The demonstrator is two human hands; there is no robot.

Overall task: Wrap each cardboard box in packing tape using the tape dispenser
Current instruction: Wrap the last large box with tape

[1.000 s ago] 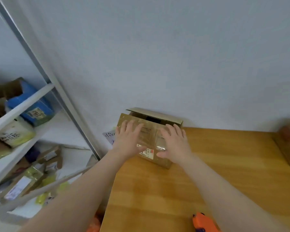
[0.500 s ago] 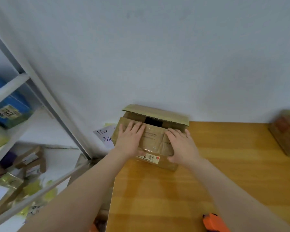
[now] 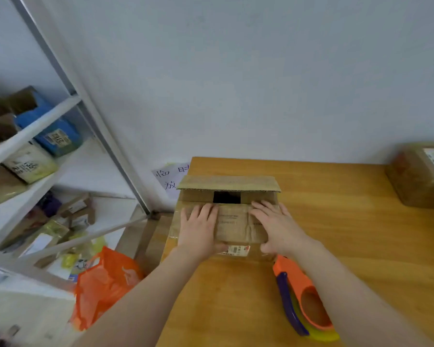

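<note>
A brown cardboard box (image 3: 234,222) sits at the far left corner of the wooden table (image 3: 356,236), its far flap raised and a dark gap showing under it. My left hand (image 3: 198,227) lies flat on the left of the near flap. My right hand (image 3: 276,225) lies flat on the right of it, thumb hooked over the front edge. An orange and purple tape dispenser (image 3: 302,300) lies on the table just under my right forearm. A second, taped cardboard box (image 3: 421,175) rests at the far right.
A white metal shelf rack (image 3: 53,113) stands at the left with packages on it. An orange plastic bag (image 3: 103,284) hangs beside the table's left edge. A paper note (image 3: 168,177) is stuck on the wall behind the box. The grey wall runs along the table's far edge.
Both hands stay pressed on the box's near flap. The view has tipped down, bringing the tape dispenser and the orange bag fully into sight.
</note>
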